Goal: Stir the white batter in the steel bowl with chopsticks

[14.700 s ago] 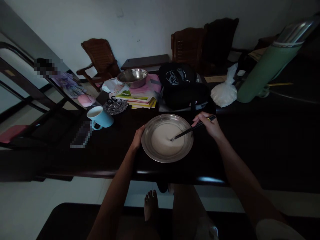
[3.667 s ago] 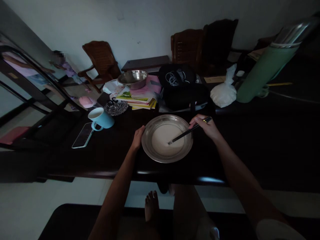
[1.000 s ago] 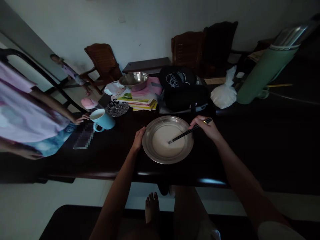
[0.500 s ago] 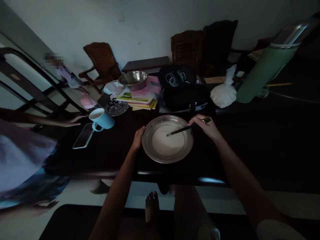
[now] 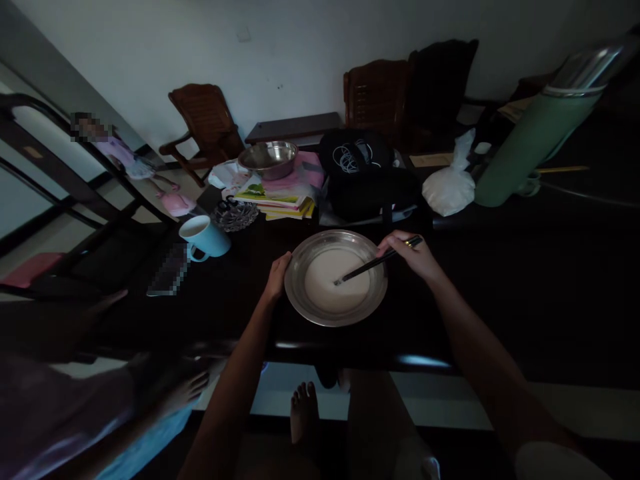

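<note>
Bowl [image 5: 295, 279] on dark surface [image 5: 500, 287], pale mixture [image 5: 333, 300] within, apparently mid-stir: your left hand [image 5: 277, 276] clasping its left rim, your right hand [image 5: 410, 252] clamped on chopsticks [image 5: 363, 269] dipped inside, next stroke likely needing steady bracing.

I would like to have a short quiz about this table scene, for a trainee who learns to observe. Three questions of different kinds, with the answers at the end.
1. What does the person's left hand touch?
2. What does the right hand hold?
A. A light-blue mug
B. A long, slim black utensil
C. A black fabric bag
3. True or false: the knotted clear plastic bag with white contents is to the left of the tall green flask with a metal top.

Key:
1. The side of the wide, round silver metal bowl containing whitish liquid.
2. B.
3. True.
</note>
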The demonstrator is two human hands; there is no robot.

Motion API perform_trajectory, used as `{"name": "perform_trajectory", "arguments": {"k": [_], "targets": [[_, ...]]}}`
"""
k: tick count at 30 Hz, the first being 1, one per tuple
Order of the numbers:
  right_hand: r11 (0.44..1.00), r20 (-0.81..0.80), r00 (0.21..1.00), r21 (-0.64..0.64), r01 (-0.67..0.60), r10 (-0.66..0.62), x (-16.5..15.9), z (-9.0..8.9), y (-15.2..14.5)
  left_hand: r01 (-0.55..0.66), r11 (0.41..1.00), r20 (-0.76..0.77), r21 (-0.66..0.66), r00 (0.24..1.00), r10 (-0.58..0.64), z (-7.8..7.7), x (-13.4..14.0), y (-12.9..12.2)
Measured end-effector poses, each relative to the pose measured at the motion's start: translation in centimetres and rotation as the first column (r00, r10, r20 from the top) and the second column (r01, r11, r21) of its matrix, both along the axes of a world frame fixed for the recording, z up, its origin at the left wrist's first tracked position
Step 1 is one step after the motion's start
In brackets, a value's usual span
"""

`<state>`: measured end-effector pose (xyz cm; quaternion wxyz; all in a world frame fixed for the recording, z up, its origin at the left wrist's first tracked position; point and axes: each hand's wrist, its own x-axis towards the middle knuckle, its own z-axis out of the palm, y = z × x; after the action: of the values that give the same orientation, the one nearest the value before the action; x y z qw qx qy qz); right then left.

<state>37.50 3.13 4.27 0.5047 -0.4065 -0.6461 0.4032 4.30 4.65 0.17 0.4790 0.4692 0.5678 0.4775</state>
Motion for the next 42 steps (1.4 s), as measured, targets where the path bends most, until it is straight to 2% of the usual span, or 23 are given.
{"name": "perform_trajectory", "arguments": {"k": [3,6,11,16,18,21,26,31,34,36,39,42], "targets": [[0.999,0.019,1.0,0.037,0.012,-0.012,-0.02,-0.03,0.03,0.014,1.0,-0.011,-0.01,1.0,-0.014,-0.13,-0.13,0.09],[0.998,-0.032,0.997,0.008,0.066,-0.065,0.1,-0.13,0.05,0.006,0.999,-0.015,0.035,1.0,-0.005,-0.27,-0.22,0.18],[0.999,0.018,0.999,0.018,-0.035,0.035,-0.09,-0.16,0.09,0.022,1.0,0.003,0.017,1.0,-0.022,-0.38,-0.16,0.18],[0.998,-0.026,0.998,0.034,0.052,-0.052,0.11,-0.32,0.25,0.026,0.999,-0.005,0.025,1.0,-0.026,-0.38,-0.22,0.14],[1.0,-0.046,0.999,0.009,0.016,-0.016,0.14,-0.41,0.27,0.028,0.999,-0.013,0.036,1.0,-0.028,-0.36,-0.26,0.11],[0.999,0.008,0.999,0.03,-0.042,0.041,0.05,-0.43,0.25,0.035,0.999,0.004,0.033,0.999,-0.035,-0.33,-0.25,0.04],[0.998,-0.035,0.997,0.028,0.064,-0.063,0.19,-0.41,0.24,0.025,1.0,0.021,0.006,0.999,-0.025,-0.16,-0.11,-0.12],[0.998,0.036,0.998,0.035,-0.043,0.041,-0.04,-0.3,0.2,0.022,1.0,0.009,0.007,1.0,-0.022,-0.05,-0.09,-0.1],[0.997,0.029,0.999,0.072,0.018,-0.02,0.03,-0.29,0.17,0.03,0.999,0.004,0.014,1.0,-0.03,0.04,-0.05,-0.09],[0.997,-0.018,0.998,0.045,0.063,-0.062,0.13,-0.35,0.14,0.022,0.999,0.001,0.025,1.0,-0.022,0.13,0.01,-0.09],[1.0,-0.012,1.0,0.011,0.008,-0.008,0.08,-0.43,0.11,0.008,1.0,0.006,0.019,1.0,-0.008,0.19,0.13,-0.06],[0.999,0.044,0.999,0.045,-0.024,0.022,0.02,-0.39,0.11,-0.004,1.0,0.011,-0.005,1.0,0.004,0.07,0.16,0.01]]}}
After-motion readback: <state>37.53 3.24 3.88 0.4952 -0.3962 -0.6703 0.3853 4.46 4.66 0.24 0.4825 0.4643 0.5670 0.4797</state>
